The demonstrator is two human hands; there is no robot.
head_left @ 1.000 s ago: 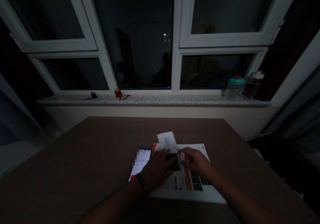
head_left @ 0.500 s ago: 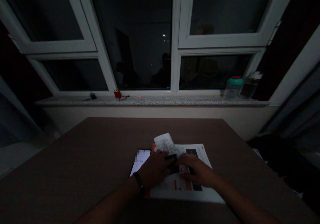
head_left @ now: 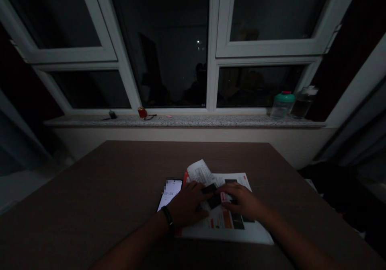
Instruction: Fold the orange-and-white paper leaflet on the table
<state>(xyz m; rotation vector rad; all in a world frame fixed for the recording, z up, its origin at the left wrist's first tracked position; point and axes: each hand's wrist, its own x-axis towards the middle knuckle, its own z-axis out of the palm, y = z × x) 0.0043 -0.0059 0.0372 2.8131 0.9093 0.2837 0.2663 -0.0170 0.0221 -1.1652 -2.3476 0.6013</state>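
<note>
The right hand pinches a pink block over the booklet's middle, long axis roughly toward the table's far edge; the left hand lies open, fingers spread.

"04" reads on the black-edged rectangular phone's white screen; print on the white-and-orange paper pages is illegible.

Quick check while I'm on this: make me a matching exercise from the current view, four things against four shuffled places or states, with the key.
1. smartphone
2. black wristband
3. teal-lidded bottle
4. small pink block

A. on the speckled windowsill
B. between the fingers of the right hand
C. screen lit
D. around the left wrist

Pairs: 1-C, 2-D, 3-A, 4-B
</note>
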